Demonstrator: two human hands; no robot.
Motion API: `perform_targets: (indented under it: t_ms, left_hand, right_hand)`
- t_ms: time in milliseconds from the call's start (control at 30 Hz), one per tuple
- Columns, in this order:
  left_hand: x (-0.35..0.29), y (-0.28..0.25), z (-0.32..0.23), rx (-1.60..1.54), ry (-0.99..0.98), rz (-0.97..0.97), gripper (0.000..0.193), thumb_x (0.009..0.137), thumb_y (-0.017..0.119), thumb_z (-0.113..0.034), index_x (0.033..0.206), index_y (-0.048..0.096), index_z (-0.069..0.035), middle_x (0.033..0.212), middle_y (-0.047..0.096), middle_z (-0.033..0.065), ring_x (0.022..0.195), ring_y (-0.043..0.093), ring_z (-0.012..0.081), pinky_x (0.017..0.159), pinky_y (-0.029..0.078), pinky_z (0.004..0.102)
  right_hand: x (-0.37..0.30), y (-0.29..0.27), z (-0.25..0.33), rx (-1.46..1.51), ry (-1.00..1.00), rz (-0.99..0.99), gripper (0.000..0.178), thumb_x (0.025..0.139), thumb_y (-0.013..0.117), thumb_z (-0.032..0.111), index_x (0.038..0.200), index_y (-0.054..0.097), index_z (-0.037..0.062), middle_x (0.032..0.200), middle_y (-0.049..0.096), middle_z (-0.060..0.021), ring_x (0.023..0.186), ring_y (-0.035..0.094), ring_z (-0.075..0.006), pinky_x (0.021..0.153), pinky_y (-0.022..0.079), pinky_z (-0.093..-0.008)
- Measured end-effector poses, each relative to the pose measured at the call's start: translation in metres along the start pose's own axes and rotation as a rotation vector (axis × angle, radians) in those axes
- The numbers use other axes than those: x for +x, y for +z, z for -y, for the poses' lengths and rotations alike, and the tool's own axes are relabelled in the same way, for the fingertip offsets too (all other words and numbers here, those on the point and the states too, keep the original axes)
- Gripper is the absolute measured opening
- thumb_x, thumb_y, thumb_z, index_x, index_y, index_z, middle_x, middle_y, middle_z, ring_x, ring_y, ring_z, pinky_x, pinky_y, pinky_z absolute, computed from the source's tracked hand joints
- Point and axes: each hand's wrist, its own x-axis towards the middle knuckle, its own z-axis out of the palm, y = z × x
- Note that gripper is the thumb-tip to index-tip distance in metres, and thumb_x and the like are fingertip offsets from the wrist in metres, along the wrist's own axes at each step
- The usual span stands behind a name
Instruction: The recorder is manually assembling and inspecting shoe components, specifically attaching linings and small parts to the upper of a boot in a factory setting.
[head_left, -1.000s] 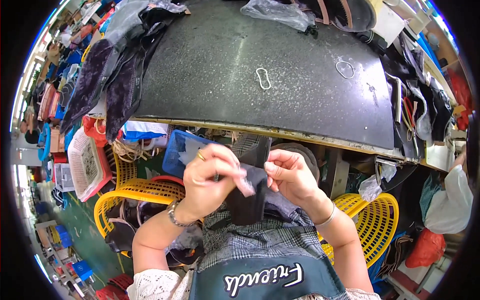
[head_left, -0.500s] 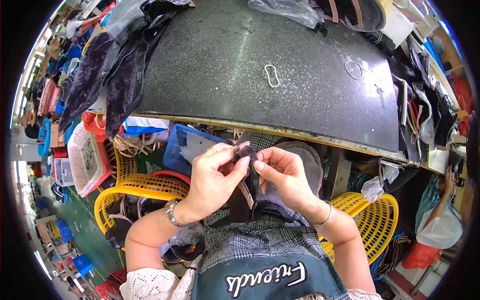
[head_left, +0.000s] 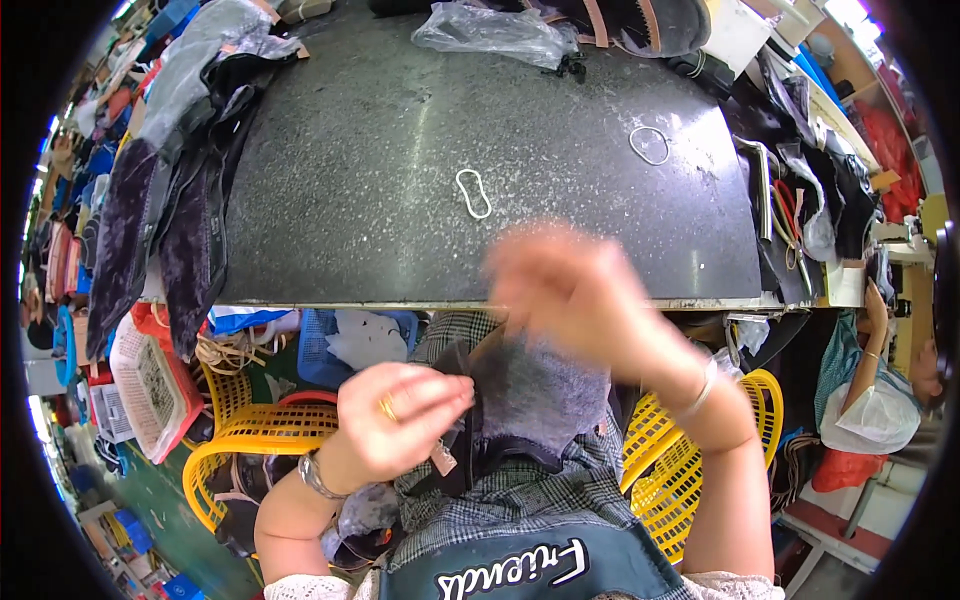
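Note:
My left hand (head_left: 400, 415) is closed, its fingers pinching the upper edge of a dark piece lined with grey-purple fleece (head_left: 545, 400), which looks like a boot upper. The piece lies across my lap, over the checked apron cloth (head_left: 440, 520), and a small tan tab (head_left: 443, 458) hangs beside the left fingers. Raised above the piece, my right hand (head_left: 575, 295) overlaps the near edge of the black table (head_left: 330, 200). Motion smears its fingers, so I cannot make out whether anything is in them.
Two pale elastic bands lie on the table, one white band (head_left: 466, 194) among them. Dark fleece strips (head_left: 125, 240) hang off its left side; clear plastic (head_left: 490, 35) lies at the back. Yellow baskets (head_left: 215, 470) flank my lap. A person's arm (head_left: 868, 350) shows at far right.
My right hand has left the pinch beside my left hand and risen toward the table edge. The left hand has come down slightly with the piece, and more fleece shows. The view has shifted.

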Motion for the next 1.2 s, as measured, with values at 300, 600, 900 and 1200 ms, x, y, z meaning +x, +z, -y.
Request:
perform_targets:
  t_ms: [300,600,900,1200]
  left_hand:
    - [0.002,0.021,0.004,-0.817,-0.514,0.041,0.026,0.073,0.069,0.011,0.094,0.074,-0.005,0.090,0.070,0.0089,0.077,0.067,0.0175,0.068,0.056,0.0263]
    - [0.022,0.001,0.002,-0.922,-0.917,0.011,0.019,0.076,0.072,0.009,0.091,0.074,-0.001,0.085,0.067,0.0073,0.074,0.063,0.0120,0.066,0.050,0.0214]
    - [0.030,-0.003,-0.014,-0.981,-1.013,0.005,0.010,0.082,0.068,0.005,0.091,0.072,0.003,0.080,0.070,0.0059,0.062,0.063,0.0065,0.050,0.048,0.0186]
    - [0.030,-0.003,-0.026,-0.989,-1.045,-0.107,0.039,0.076,0.077,0.003,0.105,0.051,-0.001,0.071,0.062,-0.0017,0.064,0.056,0.0015,0.057,0.045,0.0166]
  right_hand:
    - [0.133,-0.148,-0.111,-1.233,-0.409,-0.020,0.018,0.077,0.062,0.008,0.094,0.063,0.0039,0.094,0.065,-0.0119,0.086,0.063,-0.0332,0.074,0.053,-0.0409]
    - [0.055,-0.077,-0.018,0.501,0.243,-0.260,0.008,0.092,0.059,0.004,0.093,0.061,-0.0041,0.099,0.069,-0.0177,0.090,0.069,-0.0227,0.080,0.059,-0.0330]
    - [-0.009,-0.036,0.029,0.579,0.290,-0.025,0.014,0.089,0.061,-0.002,0.101,0.063,-0.0069,0.098,0.068,-0.0218,0.086,0.071,-0.0263,0.069,0.062,-0.0316]
    - [-0.020,-0.004,0.041,0.616,0.286,0.047,0.005,0.089,0.065,0.002,0.093,0.064,-0.0013,0.086,0.070,-0.0062,0.078,0.066,-0.0088,0.070,0.055,-0.0226]
